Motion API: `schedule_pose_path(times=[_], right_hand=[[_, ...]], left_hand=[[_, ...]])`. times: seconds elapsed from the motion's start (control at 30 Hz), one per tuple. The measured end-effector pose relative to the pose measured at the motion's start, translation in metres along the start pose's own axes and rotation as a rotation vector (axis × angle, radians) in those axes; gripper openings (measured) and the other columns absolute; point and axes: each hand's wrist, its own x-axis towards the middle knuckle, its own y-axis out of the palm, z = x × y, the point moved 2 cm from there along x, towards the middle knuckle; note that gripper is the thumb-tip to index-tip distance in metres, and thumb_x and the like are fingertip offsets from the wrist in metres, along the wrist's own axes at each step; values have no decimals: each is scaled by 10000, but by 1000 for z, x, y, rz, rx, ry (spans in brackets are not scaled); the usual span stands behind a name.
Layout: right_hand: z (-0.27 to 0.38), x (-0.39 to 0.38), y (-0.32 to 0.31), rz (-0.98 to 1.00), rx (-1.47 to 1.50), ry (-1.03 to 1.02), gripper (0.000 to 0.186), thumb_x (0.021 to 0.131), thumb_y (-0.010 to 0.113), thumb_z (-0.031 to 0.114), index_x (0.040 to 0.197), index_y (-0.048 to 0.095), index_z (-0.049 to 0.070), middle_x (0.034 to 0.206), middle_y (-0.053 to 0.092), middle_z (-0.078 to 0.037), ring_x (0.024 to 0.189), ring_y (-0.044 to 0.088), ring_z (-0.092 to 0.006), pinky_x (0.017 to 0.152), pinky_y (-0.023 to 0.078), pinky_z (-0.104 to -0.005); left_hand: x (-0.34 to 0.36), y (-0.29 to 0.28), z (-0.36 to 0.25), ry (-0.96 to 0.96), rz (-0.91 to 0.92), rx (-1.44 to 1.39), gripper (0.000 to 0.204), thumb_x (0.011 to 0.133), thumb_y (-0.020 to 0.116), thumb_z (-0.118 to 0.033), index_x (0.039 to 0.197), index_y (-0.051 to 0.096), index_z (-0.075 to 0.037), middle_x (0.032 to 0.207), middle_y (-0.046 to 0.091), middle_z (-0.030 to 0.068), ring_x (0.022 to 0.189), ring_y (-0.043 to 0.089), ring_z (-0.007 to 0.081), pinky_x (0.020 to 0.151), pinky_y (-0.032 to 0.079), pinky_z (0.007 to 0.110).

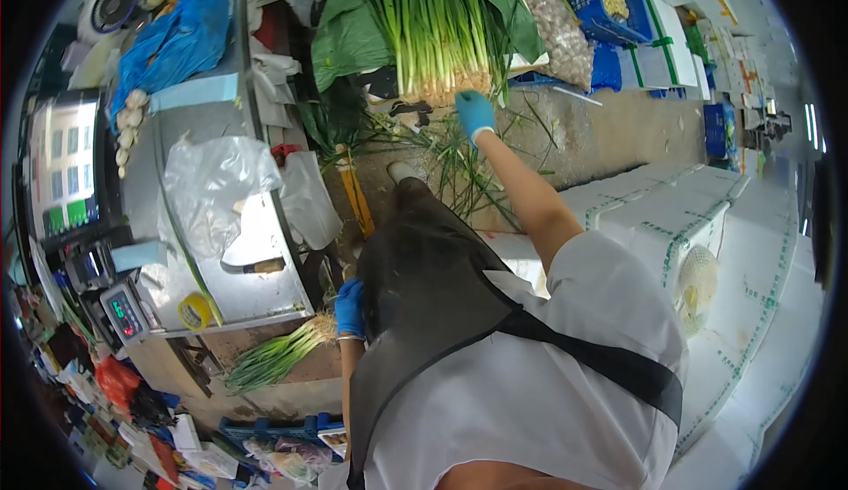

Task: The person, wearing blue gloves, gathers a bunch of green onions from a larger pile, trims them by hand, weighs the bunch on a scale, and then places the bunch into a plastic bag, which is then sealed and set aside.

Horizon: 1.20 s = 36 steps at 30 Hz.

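Crowding steel counter [256,287], littered concrete floor [609,128]

Right arm fully extended toward 12 o'clock, forearm bare; right hand [475,113] in a blue glove, fingers curled downward, grip state unclear. Left arm hangs low at 7 o'clock; left hand [350,307], blue-gloved, fingers closed in a grip.

A large bunch of spring onions [437,35] lies at twelve o'clock, root ends toward the person, the right hand [475,113] touching them. At seven o'clock the left hand [350,307] grips a smaller bunch [274,358] below the metal counter [221,225]. On the counter lie a plastic bag [216,181] and a knife [256,267]; a scale [124,313] sits at its eight o'clock corner. Foam boxes [707,225] stack at three o'clock.
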Motion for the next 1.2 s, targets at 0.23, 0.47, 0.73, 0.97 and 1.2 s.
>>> schedule_pose_path(times=[0.23, 0.47, 0.73, 0.97, 1.2], right_hand=[[38, 111, 19, 136, -447, 7, 389, 823, 692, 386, 933, 687, 13, 930, 686, -188, 851, 649, -375, 778, 514, -465], [32, 88, -41, 456, 37, -63, 303, 824, 692, 324, 793, 577, 45, 740, 588, -122, 682, 555, -218, 658, 480, -369], [35, -35, -73, 649, 631, 39, 162, 901, 673, 203, 904, 643, 44, 755, 614, -18, 637, 564, -88, 558, 468, -231], [44, -44, -98, 531, 957, 400, 177, 929, 639, 191, 1018, 651, 39, 815, 626, -7, 700, 570, -62, 589, 460, -203], [84, -59, -135, 458, 867, 203, 237, 973, 566, 232, 1101, 630, 44, 751, 552, 16, 629, 488, -49, 553, 401, -199]], left_hand=[[176, 18, -107, -609, 6, -578, 306, 891, 645, -93, 1182, 616, -5, 1065, 651, 69, 926, 603, 139, 830, 501, 290], [335, 54, -230, -523, 167, -617, 362, 940, 599, -198, 1258, 580, -27, 1152, 633, 82, 1036, 602, 169, 913, 465, 285], [409, 134, -268, -971, 433, -1234, 390, 940, 627, -211, 1287, 553, -47, 1202, 606, 80, 1070, 585, 203, 913, 473, 307], [413, 162, -266, -668, 275, -1350, 303, 963, 568, -130, 1238, 587, -4, 1038, 624, 94, 850, 568, 182, 802, 504, 312], [447, 166, -233, -717, 144, -1063, 346, 983, 549, -185, 1281, 572, -12, 846, 597, 57, 643, 499, 118, 564, 444, 282]])
